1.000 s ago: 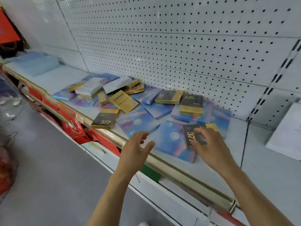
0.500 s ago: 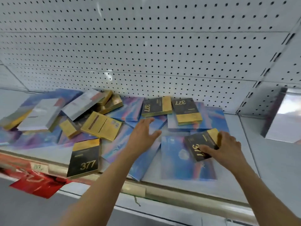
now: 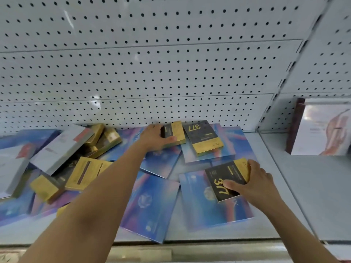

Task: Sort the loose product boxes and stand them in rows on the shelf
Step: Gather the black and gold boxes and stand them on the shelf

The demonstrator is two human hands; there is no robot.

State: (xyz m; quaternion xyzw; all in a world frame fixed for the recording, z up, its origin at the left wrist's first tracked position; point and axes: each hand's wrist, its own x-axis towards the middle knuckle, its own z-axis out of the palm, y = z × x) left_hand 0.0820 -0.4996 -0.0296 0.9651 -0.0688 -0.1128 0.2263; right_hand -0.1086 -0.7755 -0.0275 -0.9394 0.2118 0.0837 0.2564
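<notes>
Probably a shop: white pegboard backing (image 3: 152, 73), a retail shelf (image 3: 313, 196), scattered product boxes (image 3: 203, 137).

Glossy cardboard boxes (image 3: 201, 200) (perforated metal backboard (image 3: 152, 73)).

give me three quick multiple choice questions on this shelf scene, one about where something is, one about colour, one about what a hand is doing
1. Where is the box under the left hand?
A. at the back by the pegboard
B. at the shelf's front edge
C. on the floor

2. What colours is the 377 box in the right hand?
A. red and white
B. black and gold
C. green

3. What is the right hand doing?
A. hanging empty
B. pointing
C. gripping a box

Answers: 1 A, the back box lies against the pegboard. 2 B, dark face, gold end. 3 C, thumb and fingers clamp its edges.
</notes>
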